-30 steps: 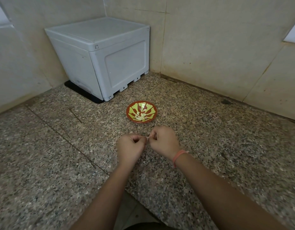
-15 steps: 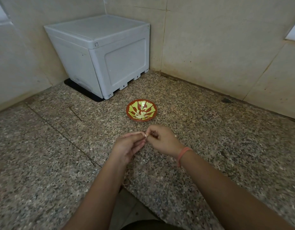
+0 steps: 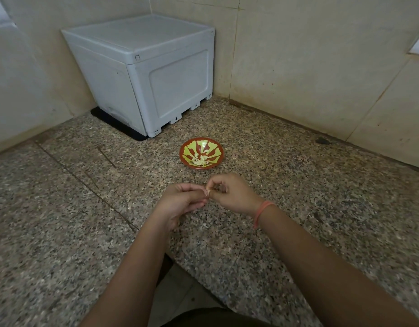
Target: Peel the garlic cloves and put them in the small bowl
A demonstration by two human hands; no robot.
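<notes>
A small red bowl (image 3: pixel 217 147) with a yellow-green pattern stands on the speckled granite counter and holds several pale peeled garlic cloves (image 3: pixel 201 160). Just in front of it my two hands meet above the counter. Between them is a small garlic clove (image 3: pixel 207 192), mostly hidden by fingertips. My left hand (image 3: pixel 180 200) holds it with thumb and fingers, the fingers fairly straight. My right hand (image 3: pixel 232 194), with an orange band on the wrist, pinches the clove between thumb and forefinger.
A large white plastic box (image 3: pixel 144 74) stands in the back corner against the tiled walls. The counter (image 3: pixel 321 197) is L-shaped with an inner edge near my body at the bottom middle. A dark spot (image 3: pixel 322 140) lies at the right wall's base.
My left hand has uncurled from a fist, its fingers now stretched toward the right hand. Both hands shifted slightly toward the bowl while still working the clove between them.
</notes>
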